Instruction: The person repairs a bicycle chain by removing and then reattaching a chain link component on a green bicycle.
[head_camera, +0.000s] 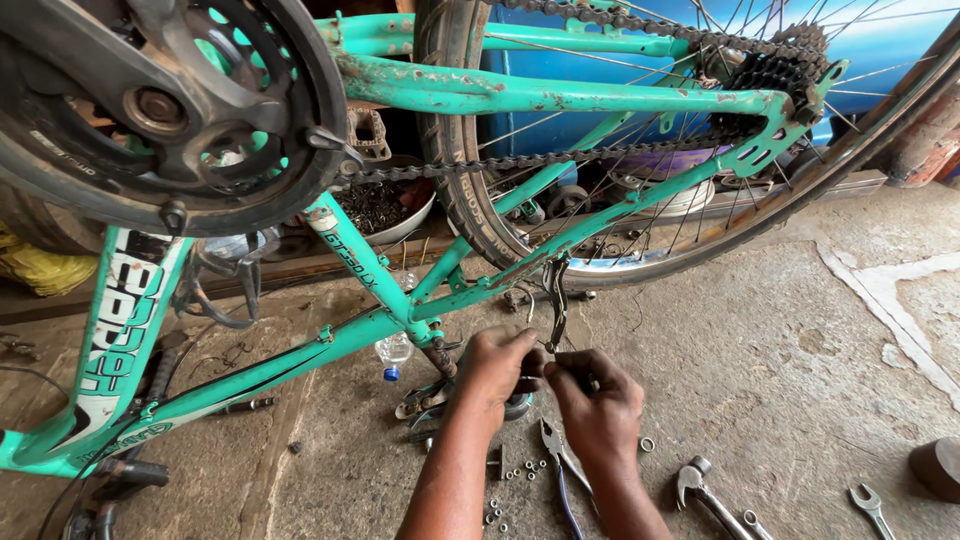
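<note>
A small part, too small to be identified, is pinched by the fingers of the left hand (497, 362) and right hand (597, 398) below the brake arm (556, 300) of the inverted teal bicycle (420, 300); dark scraps are contained in a bowl (385, 212), half hidden behind the frame

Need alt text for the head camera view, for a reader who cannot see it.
Two bare hands, left hand and right hand, meet at a small part under the rear brake arm of an upside-down teal bicycle on a concrete floor. Pliers, spanners and loose nuts lie nearby.
</note>
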